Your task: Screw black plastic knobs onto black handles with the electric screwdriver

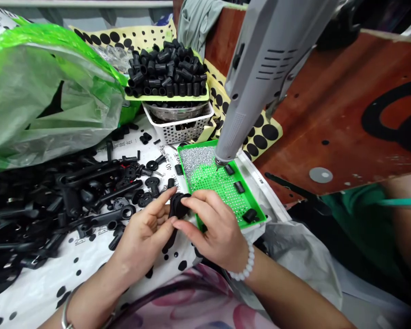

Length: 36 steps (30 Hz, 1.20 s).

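A black plastic part with a rounded end sits between my two hands, in front of the green tray. My left hand grips it from the left with thumb and fingers. From the right, my right hand pinches the same part, its fingertips on the rounded end. Exactly what kind of part it is, I cannot make out, as my fingers cover much of it. Above the tray hangs a grey electric screwdriver, its bit pointing down. Small silvery screws fill the tray's far end.
Many black plastic parts lie heaped on the left. Behind stands a yellow-green tray piled with short black tubes, above a white basket. A green plastic bag is at upper left. A reddish-brown board bounds the right.
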Each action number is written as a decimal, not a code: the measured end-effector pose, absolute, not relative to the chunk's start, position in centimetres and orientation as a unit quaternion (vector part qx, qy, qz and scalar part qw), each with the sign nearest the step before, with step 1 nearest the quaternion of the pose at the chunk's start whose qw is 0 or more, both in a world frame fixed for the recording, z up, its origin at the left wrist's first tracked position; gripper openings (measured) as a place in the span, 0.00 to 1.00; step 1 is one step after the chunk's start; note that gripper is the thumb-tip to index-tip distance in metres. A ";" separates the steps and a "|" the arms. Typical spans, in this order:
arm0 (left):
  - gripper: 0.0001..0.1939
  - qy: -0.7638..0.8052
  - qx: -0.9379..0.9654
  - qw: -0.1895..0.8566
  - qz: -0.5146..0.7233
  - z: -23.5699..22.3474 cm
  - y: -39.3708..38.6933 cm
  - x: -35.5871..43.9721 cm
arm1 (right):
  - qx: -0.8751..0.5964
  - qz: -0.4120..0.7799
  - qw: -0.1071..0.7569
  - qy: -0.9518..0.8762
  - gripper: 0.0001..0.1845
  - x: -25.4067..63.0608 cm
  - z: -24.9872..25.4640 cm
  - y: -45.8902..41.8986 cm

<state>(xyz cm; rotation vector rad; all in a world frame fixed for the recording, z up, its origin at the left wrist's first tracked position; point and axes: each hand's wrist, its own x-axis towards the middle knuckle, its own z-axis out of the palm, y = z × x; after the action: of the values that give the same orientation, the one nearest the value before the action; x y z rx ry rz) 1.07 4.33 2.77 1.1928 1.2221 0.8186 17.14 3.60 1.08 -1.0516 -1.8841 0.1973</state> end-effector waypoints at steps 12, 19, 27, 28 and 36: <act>0.26 0.516 0.545 0.575 0.325 1.7 3.6 1.1 | -0.438 0.206 0.521 -0.703 0.02 17.6 0.4 3.9; 0.19 0.491 0.506 0.608 0.365 2.5 4.6 1.1 | -0.421 0.281 0.567 -0.650 0.09 18.5 1.4 3.7; 0.16 0.457 0.644 0.494 0.364 2.3 3.7 -0.4 | -0.437 0.065 0.676 -0.590 0.12 20.3 4.6 4.4; 0.18 0.442 0.665 0.475 0.370 2.3 3.5 -0.7 | -0.424 0.045 0.685 -0.591 0.13 20.2 5.2 4.5; 0.28 0.388 0.743 0.333 0.432 2.4 2.6 -2.8 | -0.331 0.213 0.531 -0.751 0.20 17.4 4.1 3.3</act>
<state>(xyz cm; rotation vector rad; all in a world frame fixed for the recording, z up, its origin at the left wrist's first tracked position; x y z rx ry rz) -2.82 2.64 2.40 1.9403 1.0121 1.1276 17.37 3.31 4.07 -0.7906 -1.7911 0.5073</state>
